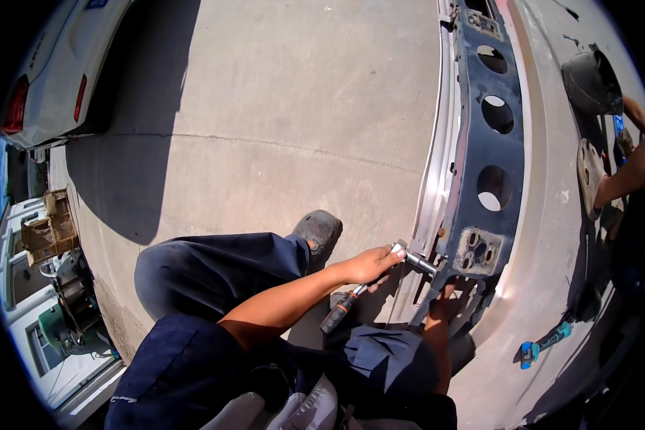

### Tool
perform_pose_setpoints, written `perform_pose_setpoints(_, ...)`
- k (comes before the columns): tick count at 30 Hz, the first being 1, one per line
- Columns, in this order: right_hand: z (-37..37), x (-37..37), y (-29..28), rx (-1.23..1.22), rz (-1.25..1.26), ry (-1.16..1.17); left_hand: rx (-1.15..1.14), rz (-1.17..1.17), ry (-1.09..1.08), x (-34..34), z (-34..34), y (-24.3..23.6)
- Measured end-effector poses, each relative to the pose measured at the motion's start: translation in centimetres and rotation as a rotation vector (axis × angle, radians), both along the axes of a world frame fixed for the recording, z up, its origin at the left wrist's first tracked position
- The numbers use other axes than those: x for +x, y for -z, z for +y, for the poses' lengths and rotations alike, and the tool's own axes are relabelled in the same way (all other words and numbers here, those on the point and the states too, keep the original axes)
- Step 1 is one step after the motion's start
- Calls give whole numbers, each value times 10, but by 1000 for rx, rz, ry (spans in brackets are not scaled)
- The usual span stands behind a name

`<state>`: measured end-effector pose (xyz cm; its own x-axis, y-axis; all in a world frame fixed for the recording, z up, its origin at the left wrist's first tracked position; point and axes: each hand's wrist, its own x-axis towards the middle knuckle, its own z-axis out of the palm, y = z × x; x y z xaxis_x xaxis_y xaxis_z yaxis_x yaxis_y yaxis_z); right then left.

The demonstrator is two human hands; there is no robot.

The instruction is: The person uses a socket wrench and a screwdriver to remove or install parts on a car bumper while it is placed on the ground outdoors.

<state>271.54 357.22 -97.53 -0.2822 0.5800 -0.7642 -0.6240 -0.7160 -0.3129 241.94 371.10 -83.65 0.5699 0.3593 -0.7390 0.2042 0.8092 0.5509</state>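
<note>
My left hand (371,266) is closed around the head of a ratchet wrench (339,313), whose black and orange handle points down toward my lap. From its head a silver socket (421,263) reaches right, against the near end of a long dark metal beam (480,222) with round holes. Beneath that end is my right hand (444,304), partly in shadow and behind metal parts; its fingers are mostly hidden, so any hold cannot be made out.
A pale metal panel (437,179) runs along the beam's left side. To the right, a cordless power tool (543,345) lies on the concrete. Farther right are a dark bucket (588,82) and another person's sandalled foot (590,175). A white car (64,72) stands at upper left.
</note>
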Motion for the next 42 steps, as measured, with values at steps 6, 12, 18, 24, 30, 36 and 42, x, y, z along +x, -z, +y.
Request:
perform_pose_setpoints(6, -5, 5, 10, 88, 101, 4, 546, 147, 148, 2, -26, 24)
perform_pose_setpoints(12, 13, 10, 5, 46, -48, 38, -286, -53, -86, 6, -12, 4)
perform_pose_setpoints(18, 16, 10, 5, 25, -59, 43, 167, 0, -17, 2, -13, 19)
perform_pose_setpoints(24, 10, -22, 3, -181, -434, 128, 376, 106, 53, 0, -33, 27)
perform_pose_setpoints(30, 24, -8, 6, 0, -636, -53, -193, -55, -92, 3, -12, 13)
perform_pose_setpoints(36, 34, 1, 5, 54, -753, -153, 312, -13, -85, 4, -33, 36)
perform_pose_setpoints(42, 45, 3, 5, 87, -812, -214, 301, 106, 18, 7, -36, 28)
